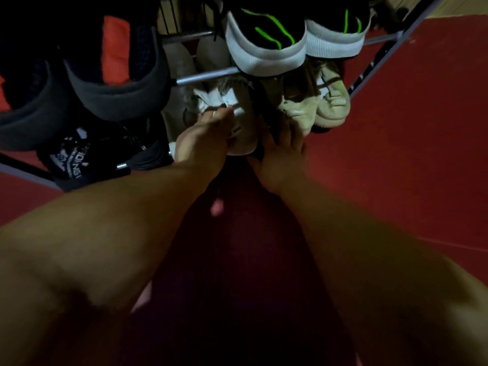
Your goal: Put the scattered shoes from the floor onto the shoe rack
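Curled fingers of the left hand (203, 138) grip the white sneaker (239, 120) from its left side, the fingertips hooked over the laces and tongue. The right hand (280, 151) lies along the sneaker's right side with its fingers (289, 125) fairly straight and slightly spread, and its thumb sits near the heel. The light is too dim to tell how firmly that hand presses. The sneaker sits at the front of the shoe rack (206, 76), low down, with its heel toward the person and its toe under a silver crossbar. Whether its sole rests on the lower tier or on the red floor (396, 128) cannot be told. Just to its right is a pair of cream sneakers (317, 107), side by side on the same low level. To its left lies a black shoe with white lettering (79, 159). On the tier above, two black shoes with green stripes and white soles (264, 40) stand heel outward, touching each other. Two dark grey shoes (113, 83) fill the upper tier's left part. Both bare forearms reach in from the bottom of the view.
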Action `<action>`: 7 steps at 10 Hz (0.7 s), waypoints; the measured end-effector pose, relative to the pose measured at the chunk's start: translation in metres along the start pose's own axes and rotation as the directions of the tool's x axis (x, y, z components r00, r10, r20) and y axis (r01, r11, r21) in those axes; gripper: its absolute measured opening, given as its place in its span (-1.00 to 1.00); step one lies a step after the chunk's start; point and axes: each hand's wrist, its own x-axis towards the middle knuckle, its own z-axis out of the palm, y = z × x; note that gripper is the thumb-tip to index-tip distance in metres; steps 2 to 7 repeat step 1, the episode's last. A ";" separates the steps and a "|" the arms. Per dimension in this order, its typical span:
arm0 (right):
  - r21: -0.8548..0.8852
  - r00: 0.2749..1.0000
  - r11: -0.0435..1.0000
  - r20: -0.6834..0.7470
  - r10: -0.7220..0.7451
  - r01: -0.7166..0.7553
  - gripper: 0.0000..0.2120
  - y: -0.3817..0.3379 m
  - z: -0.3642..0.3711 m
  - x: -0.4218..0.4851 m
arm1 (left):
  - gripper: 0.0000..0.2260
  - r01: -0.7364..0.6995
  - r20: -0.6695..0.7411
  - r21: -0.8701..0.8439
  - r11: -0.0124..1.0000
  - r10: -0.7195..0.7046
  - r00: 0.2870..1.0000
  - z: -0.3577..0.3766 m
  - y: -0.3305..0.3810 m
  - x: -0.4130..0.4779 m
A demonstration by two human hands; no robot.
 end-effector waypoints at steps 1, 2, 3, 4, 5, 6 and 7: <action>-0.058 1.000 0.998 0.015 -0.024 0.025 -0.33 0.009 -0.004 0.004 | -0.58 0.021 -0.019 -0.012 1.000 -0.022 1.000 0.000 0.002 0.005; -0.058 1.000 0.998 0.015 -0.024 0.025 -0.33 0.009 -0.004 0.004 | -0.58 0.021 -0.019 -0.012 1.000 -0.022 1.000 0.000 0.002 0.005; -0.058 1.000 0.998 0.015 -0.024 0.025 -0.33 0.009 -0.004 0.004 | -0.58 0.021 -0.019 -0.012 1.000 -0.022 1.000 0.000 0.002 0.005; -0.058 1.000 0.998 0.015 -0.024 0.025 -0.33 0.009 -0.004 0.004 | -0.58 0.021 -0.019 -0.012 1.000 -0.022 1.000 0.000 0.002 0.005; -0.058 1.000 0.998 0.015 -0.024 0.025 -0.33 0.009 -0.004 0.004 | -0.58 0.021 -0.019 -0.012 1.000 -0.022 1.000 0.000 0.002 0.005; -0.058 1.000 0.998 0.015 -0.024 0.025 -0.33 0.009 -0.004 0.004 | -0.58 0.021 -0.019 -0.012 1.000 -0.022 1.000 0.000 0.002 0.005; -0.058 1.000 0.998 0.015 -0.024 0.025 -0.33 0.009 -0.004 0.004 | -0.58 0.021 -0.019 -0.012 1.000 -0.022 1.000 0.000 0.002 0.005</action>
